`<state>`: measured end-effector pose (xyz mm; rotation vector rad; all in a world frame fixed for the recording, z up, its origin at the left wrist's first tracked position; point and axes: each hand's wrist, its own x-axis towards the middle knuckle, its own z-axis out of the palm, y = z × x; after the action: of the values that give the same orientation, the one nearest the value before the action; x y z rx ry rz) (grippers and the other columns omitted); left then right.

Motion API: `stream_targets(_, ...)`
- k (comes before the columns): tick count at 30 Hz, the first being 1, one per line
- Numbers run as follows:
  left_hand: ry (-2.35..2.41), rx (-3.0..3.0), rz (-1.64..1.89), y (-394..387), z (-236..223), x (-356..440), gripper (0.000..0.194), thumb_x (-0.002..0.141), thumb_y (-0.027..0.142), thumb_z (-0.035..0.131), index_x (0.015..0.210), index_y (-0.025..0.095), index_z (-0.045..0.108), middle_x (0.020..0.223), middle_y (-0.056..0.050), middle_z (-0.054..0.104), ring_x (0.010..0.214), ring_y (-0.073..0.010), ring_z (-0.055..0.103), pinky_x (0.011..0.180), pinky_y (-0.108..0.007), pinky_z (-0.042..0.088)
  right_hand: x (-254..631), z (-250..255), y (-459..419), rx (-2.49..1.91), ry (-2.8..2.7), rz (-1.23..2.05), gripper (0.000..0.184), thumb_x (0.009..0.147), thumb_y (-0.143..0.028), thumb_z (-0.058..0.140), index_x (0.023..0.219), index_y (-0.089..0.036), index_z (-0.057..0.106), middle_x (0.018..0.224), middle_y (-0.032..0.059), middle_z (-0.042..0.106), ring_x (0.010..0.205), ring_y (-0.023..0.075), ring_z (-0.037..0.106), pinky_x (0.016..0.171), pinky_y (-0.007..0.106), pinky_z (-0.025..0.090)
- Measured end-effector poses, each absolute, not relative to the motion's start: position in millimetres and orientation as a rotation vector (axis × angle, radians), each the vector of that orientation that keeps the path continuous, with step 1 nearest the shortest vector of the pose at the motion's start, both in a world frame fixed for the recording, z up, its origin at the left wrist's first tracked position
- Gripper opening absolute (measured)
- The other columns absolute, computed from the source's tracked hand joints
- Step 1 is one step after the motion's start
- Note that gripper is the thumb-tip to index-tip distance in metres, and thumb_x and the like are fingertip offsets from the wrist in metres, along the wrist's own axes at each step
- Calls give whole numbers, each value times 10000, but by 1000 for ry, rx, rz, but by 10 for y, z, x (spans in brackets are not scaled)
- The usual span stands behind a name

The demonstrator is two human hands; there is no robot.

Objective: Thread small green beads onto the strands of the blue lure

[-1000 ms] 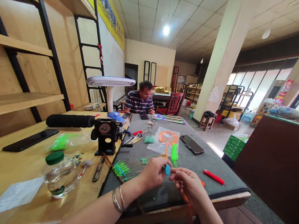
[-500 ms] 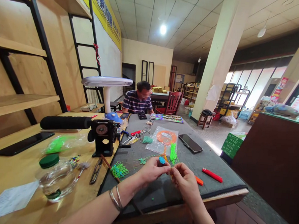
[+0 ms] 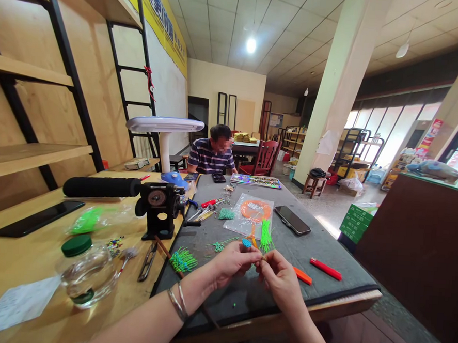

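My left hand (image 3: 234, 262), with two metal bangles at its wrist, is closed around a small blue beaded piece (image 3: 247, 243) that pokes up above the fingers. Fingertip to fingertip with it, my right hand (image 3: 278, 272) is closed in a pinch; whatever is in that pinch is too small to make out. Just beyond the hands lie a bunch of bright green strands (image 3: 266, 235) and an orange coil of cord (image 3: 254, 210) on a clear plastic bag (image 3: 231, 224). An orange lighter-like stick (image 3: 302, 275) rests beside my right hand.
A black hand-cranked winder (image 3: 159, 211), scissors-like snips (image 3: 147, 262), a green-capped jar (image 3: 88, 277) and green-blue strands on a stick (image 3: 183, 260) are to the left. A phone (image 3: 291, 220) and a red stick (image 3: 326, 269) lie right. A person (image 3: 212, 155) sits opposite.
My left hand has turned slightly, so less of the blue beaded piece shows. The right hand has shifted slightly left, and the fingertips of both hands are now closer together.
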<state>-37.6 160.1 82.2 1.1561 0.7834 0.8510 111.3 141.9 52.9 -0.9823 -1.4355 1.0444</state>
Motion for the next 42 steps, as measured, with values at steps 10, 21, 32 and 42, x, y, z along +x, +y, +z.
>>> stream_targets(10,815,1417,1025,1578,861,-348,354,641,473,718,634,131,623,580,17,556,520,-78,413,503,-227,276,1306,624,1431,-1056,-1444,1087,353,732,-535,613,774,-188,570,726,30,661,547,144,585,426,216,397)
stream_targets(21,896,1427,1079,1598,884,-358,321,643,437,724,635,131,624,504,55,483,462,-61,326,475,-225,240,2062,474,1618,-1537,-2014,73,156,780,-338,556,759,-213,647,829,77,675,837,255,600,762,363,435)
stream_targets(32,899,1254,1138,1612,920,-354,455,551,549,747,650,134,589,480,80,421,427,-39,235,441,-230,145,1587,491,1408,-1151,-1500,707,382,819,-536,520,986,-193,505,582,-19,586,513,147,521,499,245,397)
stream_targets(42,878,1266,1127,1586,943,-356,439,574,532,741,659,138,566,464,94,394,411,-33,221,434,-235,127,1176,503,1304,-1069,-1489,1040,445,813,-615,485,977,-203,512,587,-45,555,371,77,379,377,198,272)
